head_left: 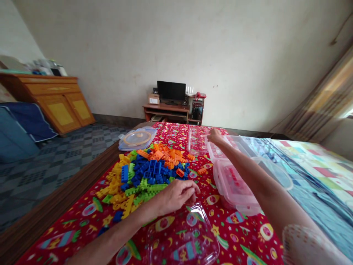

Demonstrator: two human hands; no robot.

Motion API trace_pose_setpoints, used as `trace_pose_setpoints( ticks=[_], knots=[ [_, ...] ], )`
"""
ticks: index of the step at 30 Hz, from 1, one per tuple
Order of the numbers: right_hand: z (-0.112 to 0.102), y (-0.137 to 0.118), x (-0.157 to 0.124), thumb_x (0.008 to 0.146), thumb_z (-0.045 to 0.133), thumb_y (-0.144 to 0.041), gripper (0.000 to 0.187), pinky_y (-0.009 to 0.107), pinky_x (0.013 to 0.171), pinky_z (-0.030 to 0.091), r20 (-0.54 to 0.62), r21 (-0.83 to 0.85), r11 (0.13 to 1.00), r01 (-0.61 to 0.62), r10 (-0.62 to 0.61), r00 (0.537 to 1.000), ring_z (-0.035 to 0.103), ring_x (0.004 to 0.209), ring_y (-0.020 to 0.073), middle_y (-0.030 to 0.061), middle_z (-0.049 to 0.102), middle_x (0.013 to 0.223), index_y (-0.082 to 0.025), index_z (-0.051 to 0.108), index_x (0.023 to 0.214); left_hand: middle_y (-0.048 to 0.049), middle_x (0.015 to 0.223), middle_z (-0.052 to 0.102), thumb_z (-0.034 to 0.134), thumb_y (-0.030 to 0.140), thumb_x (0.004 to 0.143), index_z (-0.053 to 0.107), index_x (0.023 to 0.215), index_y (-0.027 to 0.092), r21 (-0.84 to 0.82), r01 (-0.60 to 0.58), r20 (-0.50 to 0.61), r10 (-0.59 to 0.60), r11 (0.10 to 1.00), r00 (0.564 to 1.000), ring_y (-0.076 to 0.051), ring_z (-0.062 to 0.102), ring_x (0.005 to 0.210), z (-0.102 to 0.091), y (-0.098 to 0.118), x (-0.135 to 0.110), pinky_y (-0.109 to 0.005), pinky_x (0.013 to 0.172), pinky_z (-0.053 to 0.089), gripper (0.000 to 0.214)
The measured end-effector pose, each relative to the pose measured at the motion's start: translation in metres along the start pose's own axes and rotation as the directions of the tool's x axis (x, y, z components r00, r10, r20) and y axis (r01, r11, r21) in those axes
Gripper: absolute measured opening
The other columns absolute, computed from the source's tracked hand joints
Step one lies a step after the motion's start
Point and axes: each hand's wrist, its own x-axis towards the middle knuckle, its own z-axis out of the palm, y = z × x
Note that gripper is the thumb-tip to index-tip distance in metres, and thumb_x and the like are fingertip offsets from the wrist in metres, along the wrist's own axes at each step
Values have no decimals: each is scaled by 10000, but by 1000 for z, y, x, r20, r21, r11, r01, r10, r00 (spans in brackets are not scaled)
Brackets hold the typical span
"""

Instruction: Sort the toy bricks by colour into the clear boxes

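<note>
My left hand [179, 195] is beside the front edge of a loose pile of toy building blocks [154, 167], just beyond a clear plastic tray [183, 235]. Its fingers curl downward; what they hold, if anything, is hidden. Stretched far forward, my right hand [214, 136] is closed at the right side of another clear tray [197, 143]. I cannot make out anything inside that fist. The pile mixes orange, blue, green and yellow blocks. One orange block [202, 171] lies apart on the red patterned cloth [220, 221].
A pinkish lidded plastic box [234, 187] stands under my right forearm, with a round-edged clear lid [273, 171] to its right. Stacked lids [138, 138] lie at the far left. Beyond are a desk with a monitor [171, 92] and a wooden cabinet [60, 105].
</note>
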Motion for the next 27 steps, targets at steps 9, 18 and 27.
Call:
trace_pose_setpoints(
  ticks=[9, 18, 27],
  knots=[
    [23, 6, -3, 776, 448, -17, 357, 377, 777, 485, 52, -154, 983, 100, -93, 994, 623, 1005, 313, 209, 662, 1043, -119, 686, 1022, -39, 879, 721, 412, 196, 953, 689, 1008, 184, 256, -236, 226, 179, 937, 957, -150, 656, 788, 13, 9, -11, -211, 731, 448, 282],
    [21, 8, -7, 861, 415, -90, 327, 362, 782, 467, 51, -212, 965, 154, -146, 988, 625, 992, 297, 214, 672, 1039, -98, 684, 1047, -28, 857, 715, 411, 183, 957, 678, 981, 190, 286, -250, 228, 188, 925, 955, -146, 648, 783, 14, 9, -11, -209, 733, 435, 268],
    [-32, 81, -99, 904, 418, -263, 337, 295, 683, 411, -84, -228, 927, 298, -324, 942, 644, 823, 234, 153, 714, 917, -139, 678, 1079, -27, 833, 722, 430, 209, 926, 698, 945, 190, 93, -93, 109, 83, 991, 991, -138, 656, 752, 11, 4, -7, -208, 709, 466, 269]
  ],
)
